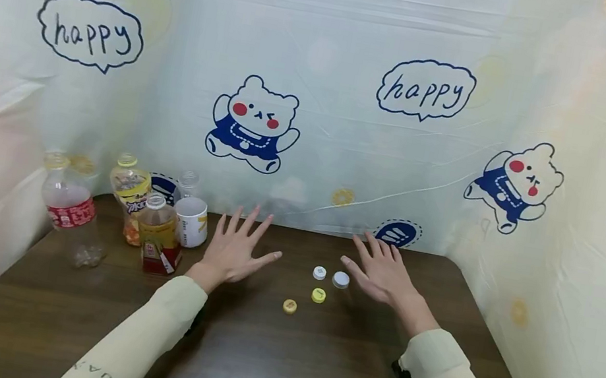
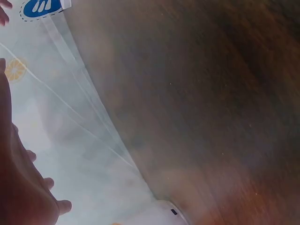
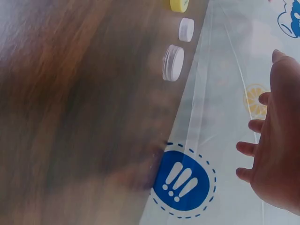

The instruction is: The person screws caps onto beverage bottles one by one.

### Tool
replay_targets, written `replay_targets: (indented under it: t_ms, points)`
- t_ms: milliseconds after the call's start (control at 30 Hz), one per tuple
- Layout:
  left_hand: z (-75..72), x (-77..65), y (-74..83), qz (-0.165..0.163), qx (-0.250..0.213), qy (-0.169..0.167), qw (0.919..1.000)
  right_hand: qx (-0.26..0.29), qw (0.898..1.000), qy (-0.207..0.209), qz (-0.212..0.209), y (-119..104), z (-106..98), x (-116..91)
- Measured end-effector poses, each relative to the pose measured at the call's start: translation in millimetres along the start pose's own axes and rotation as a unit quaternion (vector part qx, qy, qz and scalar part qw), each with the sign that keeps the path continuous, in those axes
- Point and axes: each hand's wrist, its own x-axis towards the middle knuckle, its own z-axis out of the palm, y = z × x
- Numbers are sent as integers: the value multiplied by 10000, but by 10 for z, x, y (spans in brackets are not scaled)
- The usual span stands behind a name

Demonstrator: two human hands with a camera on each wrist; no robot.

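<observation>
My left hand [image 1: 233, 253] is held over the table with fingers spread and holds nothing. It is nearest to a white jar [image 1: 191, 224] on its left. My right hand [image 1: 385, 275], fingers extended, is likewise bare. Just left of it lie a larger white cap [image 1: 340, 280] and a smaller white cap [image 3: 186, 30]. A yellow cap [image 1: 318, 295] and an orange-tan cap [image 1: 289, 306] sit closer to me, between the two hands. In the wrist views, the left hand [image 2: 23, 183] and the right hand [image 3: 279, 145] are only partly visible.
At the table's left stand uncapped-looking bottles: one with a red label [image 1: 71, 214], one with a yellow label [image 1: 129, 192], a brown-and-red labelled one [image 1: 158, 242] and a clear one [image 1: 188, 182] partly behind the jar. A printed curtain [image 1: 332, 87] borders the brown table [image 1: 249, 367].
</observation>
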Motion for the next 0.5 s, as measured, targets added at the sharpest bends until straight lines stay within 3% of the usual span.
replay_targets:
  t_ms: [300,500]
  points:
    - [-30,-70,-5,43,2,-16,10000,39,10000,-23,-47,-41,14,6]
    - [-105,-89,-56,147,-57,203,9997,102,9996,94,-265,-99,-17,13]
